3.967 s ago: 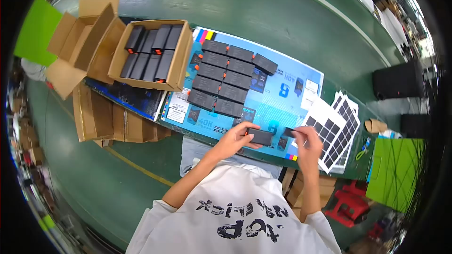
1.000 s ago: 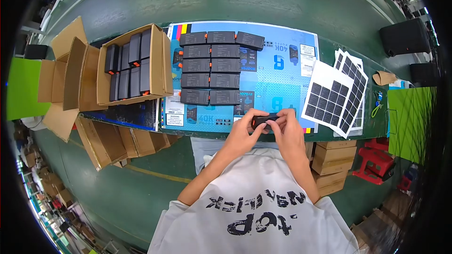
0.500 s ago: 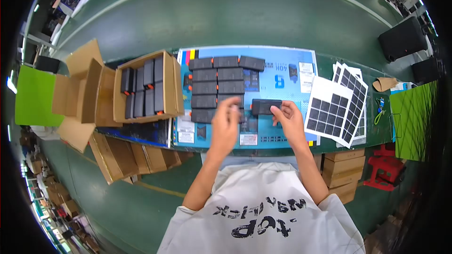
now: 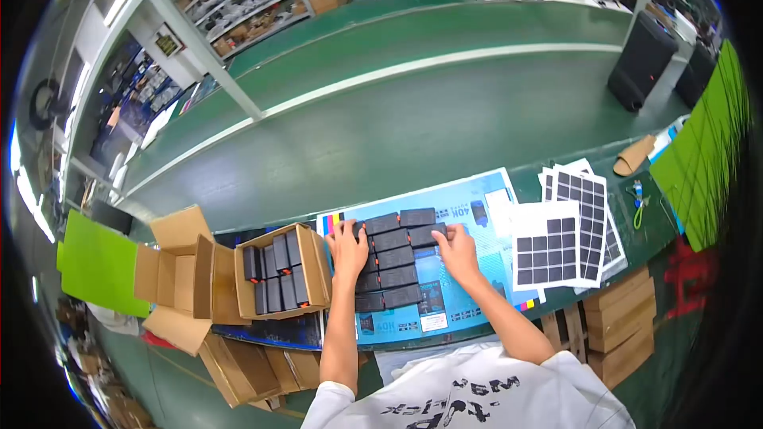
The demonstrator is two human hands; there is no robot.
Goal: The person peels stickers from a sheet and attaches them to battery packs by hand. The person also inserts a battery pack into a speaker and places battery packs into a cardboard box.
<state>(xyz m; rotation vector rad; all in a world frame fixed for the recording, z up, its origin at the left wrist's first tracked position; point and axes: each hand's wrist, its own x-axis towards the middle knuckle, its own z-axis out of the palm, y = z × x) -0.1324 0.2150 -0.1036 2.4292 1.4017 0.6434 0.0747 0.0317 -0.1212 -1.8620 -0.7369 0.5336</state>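
Observation:
Black rectangular blocks point(image 4: 396, 257), some showing small orange ends, lie in close rows on a blue printed sheet point(image 4: 485, 302). My left hand point(image 4: 348, 253) is at the upper left end of the rows, its bent fingers around the end of a black block that it partly covers. At the right end of the second row, my right hand point(image 4: 458, 253) has its fingers and thumb closed on the end of another black block point(image 4: 426, 236). That block lies flat against its neighbour. The lower left blocks are partly hidden by my left forearm.
Left of the sheet stands an open cardboard box point(image 4: 324, 290) holding more black blocks. Beyond it is an open carton point(image 4: 184, 274). White sheets with black squares point(image 4: 547, 250) overlap at the right, near a cable point(image 4: 638, 205). Cartons point(image 4: 620, 318) are stacked below the table's right side.
The block in my right hand has moved from the right of the rows to the second row's end. My left hand has moved to the rows' upper left. The camera view has tilted up.

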